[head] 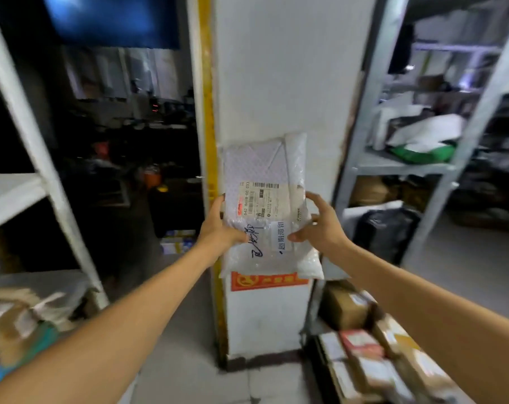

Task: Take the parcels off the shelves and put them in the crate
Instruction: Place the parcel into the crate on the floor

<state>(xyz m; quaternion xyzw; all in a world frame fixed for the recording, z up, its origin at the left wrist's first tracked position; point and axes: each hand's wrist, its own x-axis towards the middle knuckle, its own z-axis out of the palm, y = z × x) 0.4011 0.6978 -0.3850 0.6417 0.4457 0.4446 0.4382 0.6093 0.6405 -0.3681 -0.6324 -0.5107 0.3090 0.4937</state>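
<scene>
A flat parcel [265,167] in clear bubble wrap, with a shipping label and black handwriting, is held upright in front of a white pillar. My left hand [218,225] grips its left edge, thumb on the front. My right hand [320,225] pinches its right edge, thumb on the front and fingers spread behind. Both arms reach forward from the bottom corners. No crate is identifiable in view.
The white pillar [276,68] with a yellow strip stands straight ahead. A metal shelf [399,167] on the right holds white and green bags. Several boxed parcels [364,345] lie at lower right. Another shelf [14,193] and cardboard parcels [17,322] are on the left.
</scene>
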